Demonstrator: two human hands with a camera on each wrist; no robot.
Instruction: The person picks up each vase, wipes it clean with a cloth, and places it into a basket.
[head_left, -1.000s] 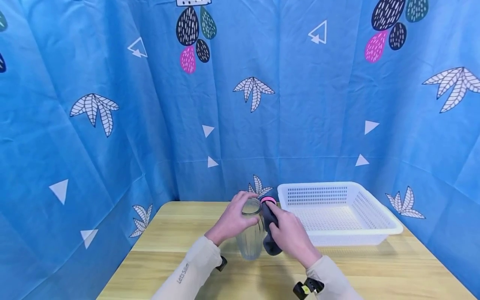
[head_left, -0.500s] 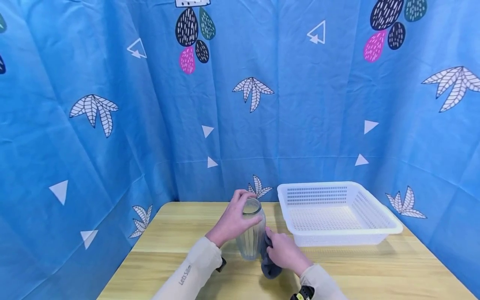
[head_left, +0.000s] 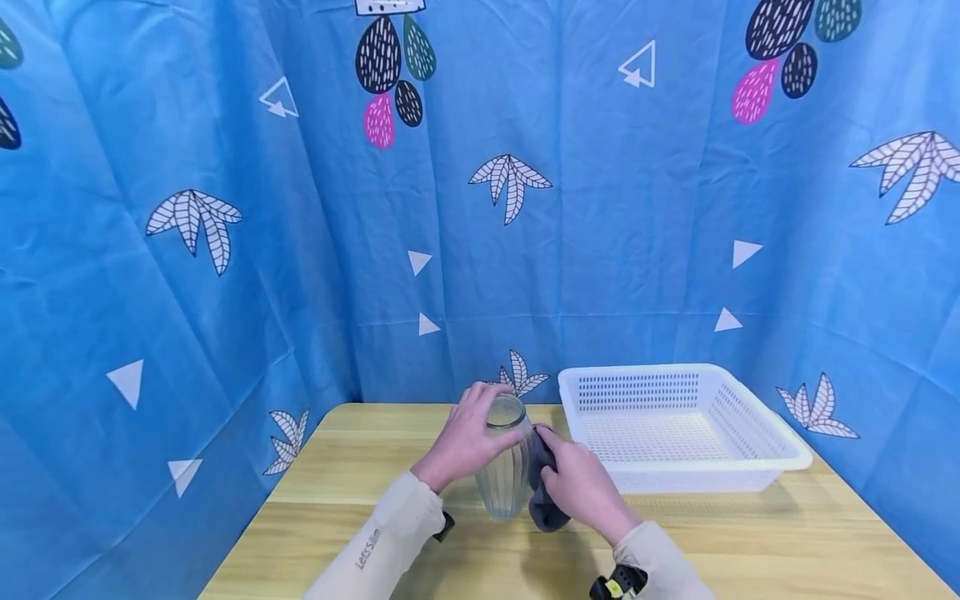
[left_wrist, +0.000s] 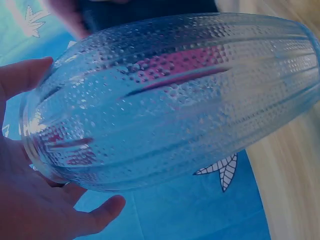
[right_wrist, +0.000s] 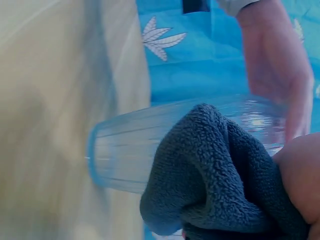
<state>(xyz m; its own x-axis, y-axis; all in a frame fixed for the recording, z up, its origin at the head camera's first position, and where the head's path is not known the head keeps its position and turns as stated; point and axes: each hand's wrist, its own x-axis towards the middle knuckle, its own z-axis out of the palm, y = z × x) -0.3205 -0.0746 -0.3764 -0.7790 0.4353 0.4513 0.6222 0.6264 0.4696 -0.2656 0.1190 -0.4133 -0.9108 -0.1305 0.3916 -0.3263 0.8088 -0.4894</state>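
A clear ribbed glass vase (head_left: pixel 501 483) stands upright near the middle of the table. My left hand (head_left: pixel 467 437) grips it around the top, thumb and fingers on either side just below the rim. Dimpled texture between the ribs shows through the glass vase (left_wrist: pixel 165 105) in the left wrist view. With my right hand (head_left: pixel 583 479) I hold a dark grey cloth (head_left: pixel 549 510) against the vase's right side. Up close in the right wrist view, the fluffy, bunched cloth (right_wrist: pixel 210 170) covers part of the vase and hides most of my right fingers.
A white perforated plastic basket (head_left: pixel 682 475) sits on the right of the wooden table (head_left: pixel 337 467), just behind my right hand. A blue patterned curtain (head_left: pixel 495 275) closes off the back and both sides.
My right hand and the cloth slid from near the vase's rim down its right side, then partway back up. The left hand has stayed around the top.
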